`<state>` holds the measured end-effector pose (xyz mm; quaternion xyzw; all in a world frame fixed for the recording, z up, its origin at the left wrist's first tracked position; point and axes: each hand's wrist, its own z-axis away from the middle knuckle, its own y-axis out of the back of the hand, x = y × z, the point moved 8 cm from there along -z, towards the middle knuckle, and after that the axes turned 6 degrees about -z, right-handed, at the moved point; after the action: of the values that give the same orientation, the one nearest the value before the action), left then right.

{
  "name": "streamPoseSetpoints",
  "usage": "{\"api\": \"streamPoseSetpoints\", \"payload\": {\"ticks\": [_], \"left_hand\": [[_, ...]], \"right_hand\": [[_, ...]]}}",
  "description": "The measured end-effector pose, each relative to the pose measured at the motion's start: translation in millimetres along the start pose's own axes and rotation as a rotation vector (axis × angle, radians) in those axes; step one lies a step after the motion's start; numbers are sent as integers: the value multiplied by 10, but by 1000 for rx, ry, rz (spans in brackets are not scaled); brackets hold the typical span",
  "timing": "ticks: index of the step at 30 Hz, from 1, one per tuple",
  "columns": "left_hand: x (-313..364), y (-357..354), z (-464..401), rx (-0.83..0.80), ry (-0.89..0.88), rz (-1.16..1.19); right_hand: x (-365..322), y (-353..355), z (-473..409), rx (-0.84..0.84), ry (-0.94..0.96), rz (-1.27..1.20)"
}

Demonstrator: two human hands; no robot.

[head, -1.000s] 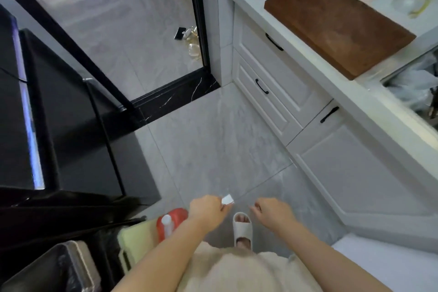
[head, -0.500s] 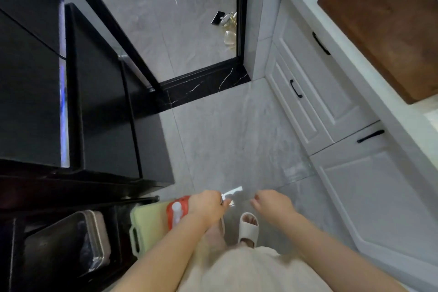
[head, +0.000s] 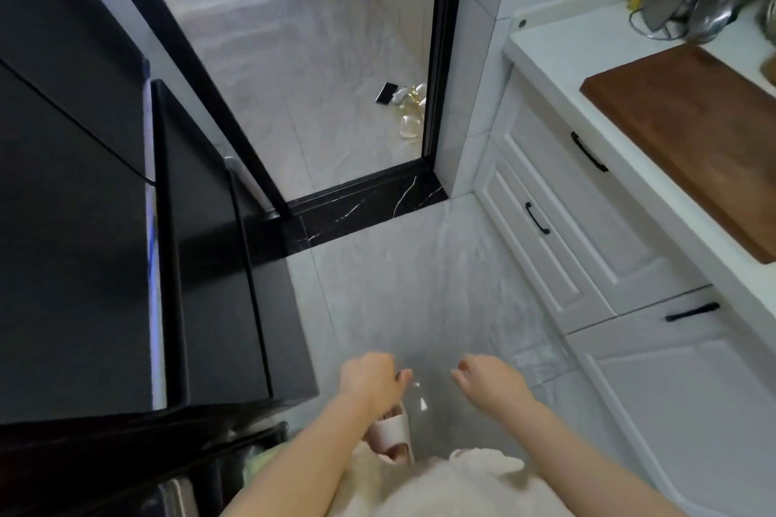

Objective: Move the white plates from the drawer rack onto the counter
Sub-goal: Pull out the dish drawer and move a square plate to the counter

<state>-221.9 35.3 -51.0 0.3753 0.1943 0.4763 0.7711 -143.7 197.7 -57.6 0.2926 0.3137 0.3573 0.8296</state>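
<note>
Head view: the left hand [head: 369, 374] is seen loosely curled, its grip possibly pinching a tiny scrap; nothing is held by the half-closed right hand [head: 489, 379]. No plates are visible. Right of both, closed drawers [head: 558, 239] and the surface [head: 558, 50] are seen.

counter [head: 558, 55]: white, seen at right, above white drawers | plates: none seen | drawer rack: not made out in view

Left hand [head: 369, 376]: forearm extended forward, fingers curled loosely. Right hand [head: 491, 380]: forearm extended, fingers curled, apart from the left.
</note>
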Motion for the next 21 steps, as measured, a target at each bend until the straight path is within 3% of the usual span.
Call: {"api": "streamPoseSetpoints", "payload": {"ticks": [7, 21], "left_hand": [[-326, 433, -304, 37, -22, -27], [-761, 1265, -1176, 52, 83, -2]], "right_hand": [[-523, 270, -331, 61, 29, -12], [-1019, 913, -1520, -28, 94, 98]]}}
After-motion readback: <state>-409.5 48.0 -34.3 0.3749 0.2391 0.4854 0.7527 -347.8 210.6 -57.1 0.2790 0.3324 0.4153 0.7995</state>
